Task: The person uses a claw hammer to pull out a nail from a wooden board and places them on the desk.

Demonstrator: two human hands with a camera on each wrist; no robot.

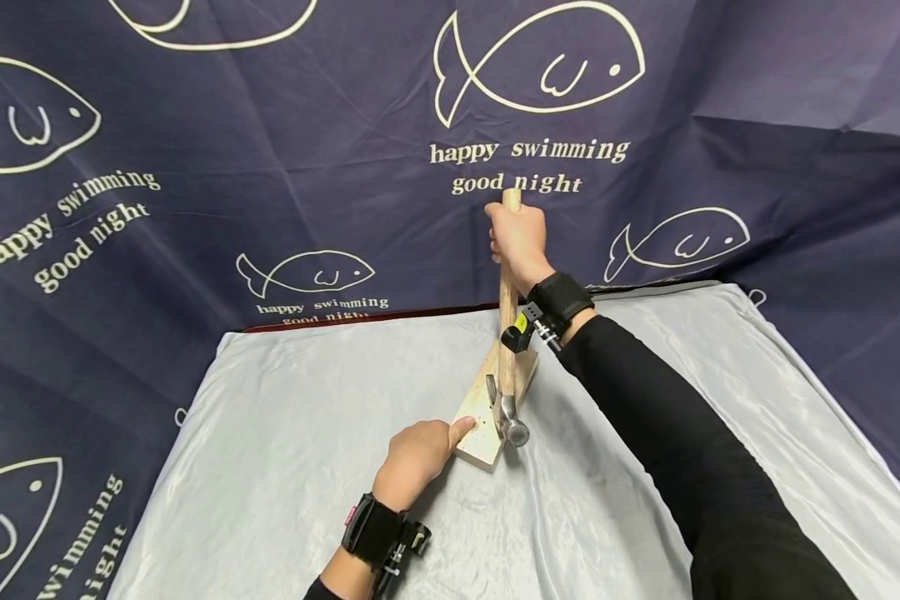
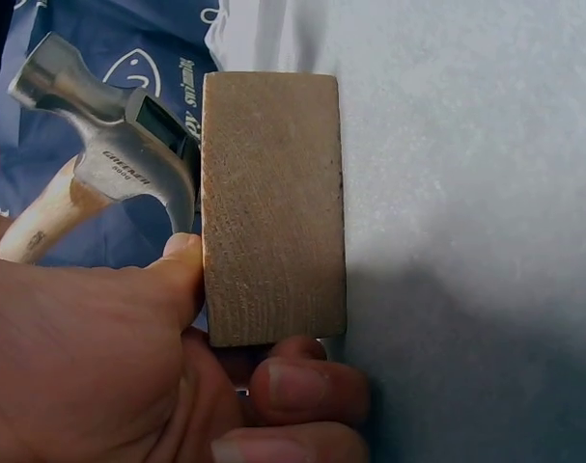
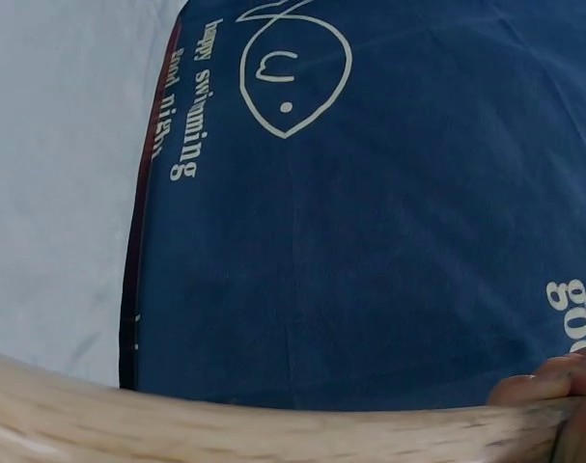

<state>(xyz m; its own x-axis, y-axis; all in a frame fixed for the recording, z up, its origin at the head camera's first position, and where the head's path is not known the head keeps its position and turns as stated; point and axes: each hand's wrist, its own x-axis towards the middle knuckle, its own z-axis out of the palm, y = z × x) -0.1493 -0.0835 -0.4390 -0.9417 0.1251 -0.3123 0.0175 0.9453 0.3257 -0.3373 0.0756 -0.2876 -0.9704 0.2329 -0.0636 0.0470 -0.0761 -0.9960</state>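
Note:
My left hand (image 1: 412, 462) grips the near end of a pale wooden block (image 1: 482, 446) on the table, thumb on its top face. Small dark specks mark that face close to the thumb. With my right hand (image 1: 520, 237) I hold a claw hammer (image 1: 508, 367) by the upper part of its wooden handle, which stands roughly upright. The steel head is down at the block, striking face toward me. In the left wrist view the claw of the hammer head (image 2: 128, 159) curves to the block's top face beside my thumb. Whether a nail sits in the claw is hidden.
A pale, shiny cloth (image 1: 307, 417) covers the table. Behind and around it hangs a dark blue curtain (image 1: 390, 167) with white fish outlines and lettering. The table's far edge runs just beyond the block.

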